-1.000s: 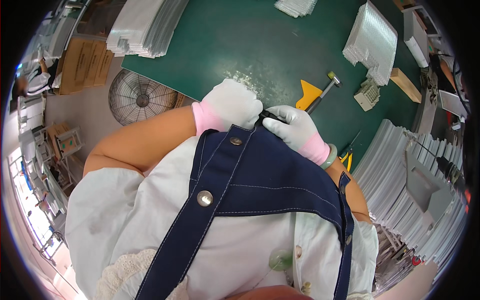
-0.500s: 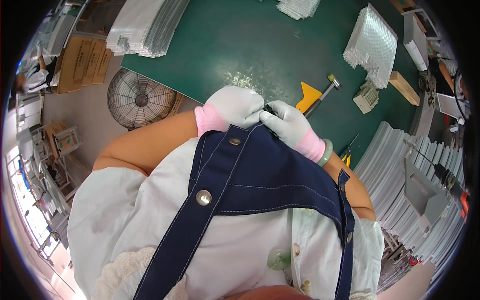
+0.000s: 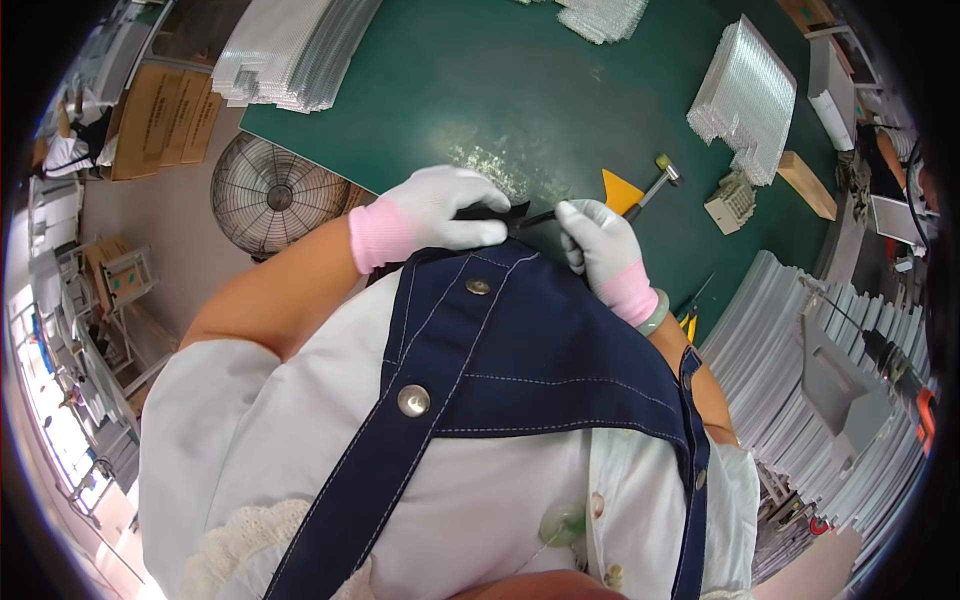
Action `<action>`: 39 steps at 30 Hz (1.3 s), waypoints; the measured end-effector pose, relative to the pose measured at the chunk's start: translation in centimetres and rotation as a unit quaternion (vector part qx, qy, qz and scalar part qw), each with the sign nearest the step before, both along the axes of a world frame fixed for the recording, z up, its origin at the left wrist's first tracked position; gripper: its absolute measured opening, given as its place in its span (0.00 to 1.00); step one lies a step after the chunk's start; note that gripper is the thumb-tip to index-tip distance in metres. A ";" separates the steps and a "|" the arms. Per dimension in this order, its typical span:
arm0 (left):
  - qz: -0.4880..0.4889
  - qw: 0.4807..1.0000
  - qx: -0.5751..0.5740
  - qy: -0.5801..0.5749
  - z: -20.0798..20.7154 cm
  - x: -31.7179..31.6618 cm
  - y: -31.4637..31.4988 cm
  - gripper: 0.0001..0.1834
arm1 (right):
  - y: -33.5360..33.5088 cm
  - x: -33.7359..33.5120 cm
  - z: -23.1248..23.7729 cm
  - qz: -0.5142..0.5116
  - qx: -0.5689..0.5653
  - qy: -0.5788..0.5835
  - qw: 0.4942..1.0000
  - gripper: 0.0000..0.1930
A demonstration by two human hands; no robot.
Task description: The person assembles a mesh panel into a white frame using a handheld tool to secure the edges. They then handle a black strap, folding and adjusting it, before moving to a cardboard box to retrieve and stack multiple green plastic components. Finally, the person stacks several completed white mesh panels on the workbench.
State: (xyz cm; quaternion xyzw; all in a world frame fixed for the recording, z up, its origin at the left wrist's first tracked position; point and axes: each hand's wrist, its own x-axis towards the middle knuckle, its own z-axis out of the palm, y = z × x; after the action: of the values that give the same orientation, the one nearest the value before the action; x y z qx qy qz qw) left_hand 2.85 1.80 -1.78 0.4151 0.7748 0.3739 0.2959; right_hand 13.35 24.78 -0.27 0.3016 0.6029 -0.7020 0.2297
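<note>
Both my hands wear white gloves with pink cuffs and are held in front of my navy apron [image 3: 560, 330], at the near edge of the green table. A dark, thin, strip-like thing [image 3: 538, 219] runs between them; its exact kind does not show. My left hand [image 3: 435, 205] is curved round the thing's wider black part [image 3: 490, 212], thumb below and fingers above. The fingertips of my right hand [image 3: 602, 245] pinch its other end. Just beyond the right hand, a yellow triangular scraper [image 3: 621, 192] and a hammer [image 3: 652, 187] lie on the table.
Stacked silvery ribbed panels stand on the green table [image 3: 480, 90] at the far left [image 3: 290, 50] and right [image 3: 745, 95]. A wooden block [image 3: 807, 185] and a small pale block [image 3: 731, 205] lie at right. A floor fan [image 3: 280, 197] is left; long grey strips [image 3: 760, 340] are stacked right.
My hands have moved apart from where they met. The left shifted left and its fingers opened wider, the right shifted slightly right, and the dark strip now shows between them.
</note>
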 end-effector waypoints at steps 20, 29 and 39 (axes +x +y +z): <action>-0.001 0.976 -0.085 -0.198 1.9 0.3 2.8 0.25 | 0.4 -0.2 2.3 0.055 0.032 0.043 0.997 0.15; 0.069 0.943 -0.062 -0.320 1.4 0.9 1.4 0.20 | -1.0 1.0 1.0 -0.004 0.026 0.036 0.999 0.15; 0.065 0.949 -0.061 -0.302 1.8 0.9 1.1 0.19 | -0.8 1.0 0.7 0.012 0.028 0.030 0.999 0.16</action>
State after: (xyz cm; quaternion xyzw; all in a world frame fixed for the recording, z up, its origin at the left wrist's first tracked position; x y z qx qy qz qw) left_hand 3.78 2.94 0.00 0.2125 0.6960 0.4520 0.5158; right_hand 14.39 23.94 0.38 0.2793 0.6323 -0.6911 0.2110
